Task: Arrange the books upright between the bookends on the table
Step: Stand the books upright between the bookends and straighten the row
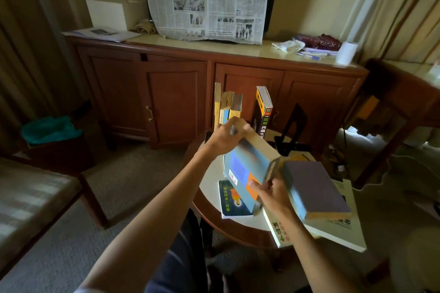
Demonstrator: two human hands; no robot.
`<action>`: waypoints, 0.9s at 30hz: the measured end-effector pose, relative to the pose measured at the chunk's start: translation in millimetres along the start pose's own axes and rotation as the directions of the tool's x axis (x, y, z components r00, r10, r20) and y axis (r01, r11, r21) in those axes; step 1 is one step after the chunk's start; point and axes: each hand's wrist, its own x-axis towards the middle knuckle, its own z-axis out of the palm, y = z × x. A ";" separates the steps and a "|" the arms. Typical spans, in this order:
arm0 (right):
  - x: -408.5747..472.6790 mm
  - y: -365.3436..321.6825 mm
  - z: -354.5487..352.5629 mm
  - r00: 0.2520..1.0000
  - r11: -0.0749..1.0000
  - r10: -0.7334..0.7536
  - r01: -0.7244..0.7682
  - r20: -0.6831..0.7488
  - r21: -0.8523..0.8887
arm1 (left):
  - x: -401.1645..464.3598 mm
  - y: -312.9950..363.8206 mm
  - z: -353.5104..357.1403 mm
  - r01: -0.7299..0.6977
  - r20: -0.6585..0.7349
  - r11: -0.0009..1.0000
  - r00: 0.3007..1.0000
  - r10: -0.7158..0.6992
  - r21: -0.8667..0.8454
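Both hands, left hand (228, 134) and right hand (266, 191), curl around the tilted blue book (247, 169) at frame centre, which could topple the leaning black book (263, 112).

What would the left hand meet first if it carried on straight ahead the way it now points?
Probably the row of upright books just beyond the left hand, which grips the blue book; depth is unclear from one view.

We count four books standing upright: three yellow-spined paperbacks (228, 108) and one thick black-and-yellow book (263, 112). One black metal bookend (291, 126) shows. One blue-and-orange book (247, 173) is held; four more lie flat.
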 end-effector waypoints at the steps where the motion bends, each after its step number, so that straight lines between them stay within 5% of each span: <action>1: 4.3 0.4 -3.7 0.999 0.999 0.039 -0.039 0.003 0.018 | -0.8 0.0 -1.2 -0.012 0.030 0.996 0.999 0.015 -0.084; 7: 15.3 -5.5 -21.9 0.975 0.941 0.223 -0.213 -0.006 0.264 | -12.4 -29.9 3.9 0.004 0.077 0.964 0.997 0.017 -0.267; 12: 4.9 -21.0 -42.7 0.935 0.738 0.318 -0.348 0.157 0.578 | -12.7 -67.7 16.7 0.194 0.410 0.923 0.911 -0.044 -0.333; 14: 2.7 -29.1 -50.6 0.944 0.719 0.294 -0.320 0.147 0.617 | -16.4 -61.5 25.7 0.267 0.444 0.899 0.891 -0.094 -0.346; 18: 3.1 -77.6 -61.7 0.967 0.890 0.253 -0.231 -0.004 0.392 | -23.9 -57.7 46.2 0.379 0.422 0.757 0.894 -0.150 -0.532; 21: 10.2 -109.3 -66.4 0.985 0.974 0.174 -0.174 0.008 0.146 | -28.6 -66.0 62.5 0.453 0.495 0.707 0.853 -0.166 -0.543; 27: 13.9 -121.8 -61.4 0.917 0.909 0.365 -0.389 0.162 0.152 | -32.1 -78.1 78.7 0.423 0.468 0.744 0.868 -0.168 -0.518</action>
